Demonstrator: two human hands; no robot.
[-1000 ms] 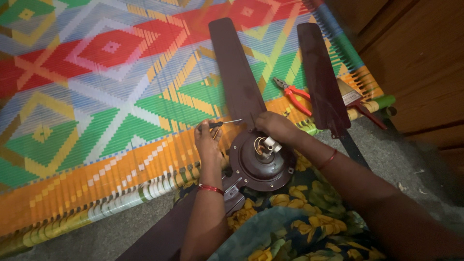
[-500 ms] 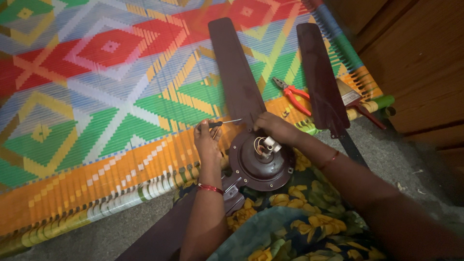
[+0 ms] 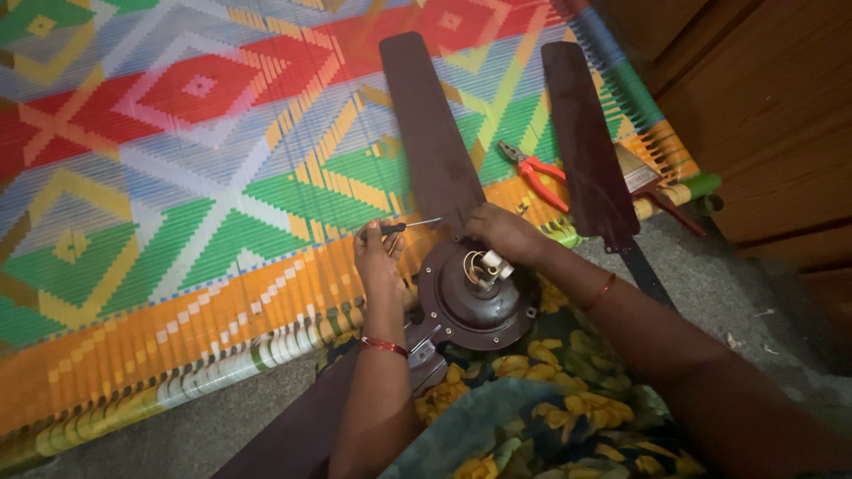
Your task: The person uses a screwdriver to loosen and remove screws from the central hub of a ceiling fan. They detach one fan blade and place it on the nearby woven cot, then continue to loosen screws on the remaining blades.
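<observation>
A dark brown ceiling fan motor (image 3: 475,302) rests on my lap, wires and a white connector at its hub. One blade (image 3: 428,133) reaches up over the woven cot. My left hand (image 3: 377,257) grips a small screwdriver (image 3: 404,226) with a black handle, its thin tip pointing right toward the blade's root. My right hand (image 3: 506,232) rests on the motor's upper rim where that blade joins. A second blade (image 3: 586,142) lies loose to the right.
The cot's woven surface (image 3: 177,177) is brightly patterned. Red-handled pliers (image 3: 537,173) lie between the blades, another red-handled tool (image 3: 661,200) near the cot's corner. A wooden cabinet (image 3: 763,115) stands right. Grey floor (image 3: 710,284) lies below. Another blade (image 3: 302,426) extends toward me.
Almost nothing differs; both hands stay at the blade's root, and the view has drifted very slightly.
</observation>
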